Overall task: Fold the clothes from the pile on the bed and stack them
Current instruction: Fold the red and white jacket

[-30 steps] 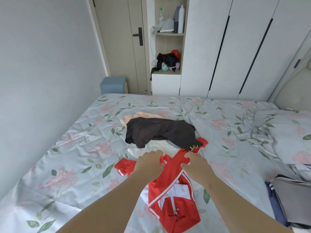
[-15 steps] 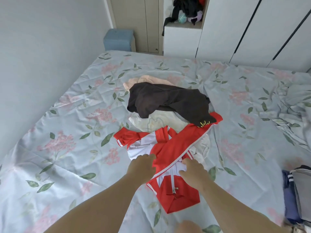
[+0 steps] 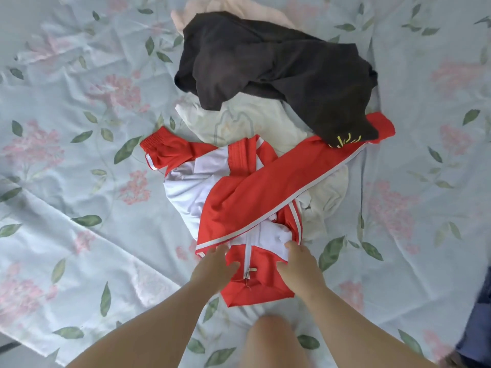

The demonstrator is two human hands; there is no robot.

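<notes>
Pressing on the red jacket (image 3: pixel 252 192), left hand (image 3: pixel 212 269) and right hand (image 3: pixel 299 268) lie flat, fingers loosely spread.

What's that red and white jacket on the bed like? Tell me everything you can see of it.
The red jacket is smooth, sporty-looking fabric with white panels, pale piping and a white zip closed near the hem. It lies crumpled on the floral sheet, partly over a cream garment. One ribbed-cuffed sleeve points left; the other stretches up-right, its end under the dark garment. The left hand and right hand touch it either side of the zip.
</notes>
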